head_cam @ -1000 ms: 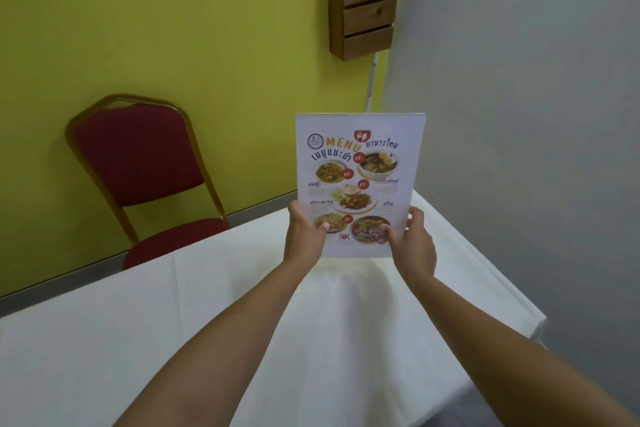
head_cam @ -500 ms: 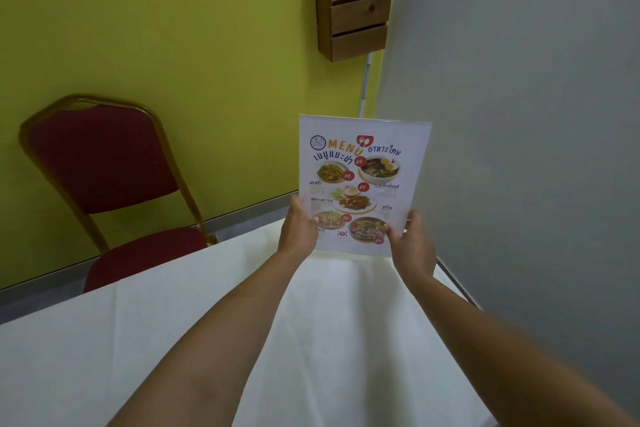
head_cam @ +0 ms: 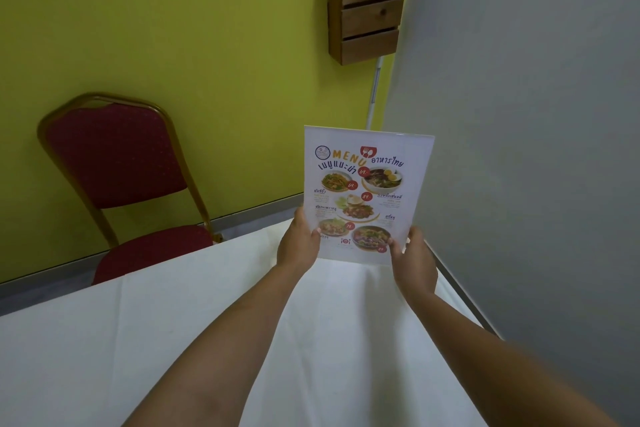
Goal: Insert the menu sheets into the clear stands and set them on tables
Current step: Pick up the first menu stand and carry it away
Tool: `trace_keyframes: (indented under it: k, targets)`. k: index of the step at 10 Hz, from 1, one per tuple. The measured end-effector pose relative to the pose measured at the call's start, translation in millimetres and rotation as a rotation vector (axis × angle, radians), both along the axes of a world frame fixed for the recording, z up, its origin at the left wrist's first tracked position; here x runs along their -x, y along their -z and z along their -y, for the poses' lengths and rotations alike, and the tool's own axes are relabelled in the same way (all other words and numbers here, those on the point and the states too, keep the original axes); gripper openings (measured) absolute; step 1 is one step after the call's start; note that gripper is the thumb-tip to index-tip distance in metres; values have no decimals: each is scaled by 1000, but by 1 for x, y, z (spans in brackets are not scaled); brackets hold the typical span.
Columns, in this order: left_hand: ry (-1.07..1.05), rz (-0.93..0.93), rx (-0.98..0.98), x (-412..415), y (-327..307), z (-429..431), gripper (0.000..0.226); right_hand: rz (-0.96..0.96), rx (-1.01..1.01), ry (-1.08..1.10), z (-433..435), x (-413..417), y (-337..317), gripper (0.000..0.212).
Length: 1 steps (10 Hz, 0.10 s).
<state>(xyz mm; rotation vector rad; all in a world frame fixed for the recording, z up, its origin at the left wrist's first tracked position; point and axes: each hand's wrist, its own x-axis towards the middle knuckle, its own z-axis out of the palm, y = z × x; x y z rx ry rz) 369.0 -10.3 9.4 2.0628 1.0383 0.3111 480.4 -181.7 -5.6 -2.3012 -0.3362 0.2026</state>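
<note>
A colourful menu sheet inside a clear stand (head_cam: 367,184) stands upright, leaning slightly right, at the far corner of a white-clothed table (head_cam: 173,340). My left hand (head_cam: 299,243) grips its lower left edge, thumb on the front. The lower right corner is held by my right hand (head_cam: 414,260). The stand's base is hidden behind my hands, so I cannot tell whether it touches the cloth.
A red padded chair with a gold frame (head_cam: 121,177) stands against the yellow-green wall at the table's far left. A wooden wall rack (head_cam: 367,3) hangs above. A grey wall (head_cam: 536,149) runs close along the table's right edge.
The menu stand and both hands have stayed over the table's far corner, dipping slightly. My view has swung, so the chair has shifted in the frame.
</note>
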Motion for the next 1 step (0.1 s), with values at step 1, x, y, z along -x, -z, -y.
trace_keyframes:
  k: [1]
  targets:
    - [16,-137,-47,18,-3,-1,68,-41,-22,33,4,23,4,56]
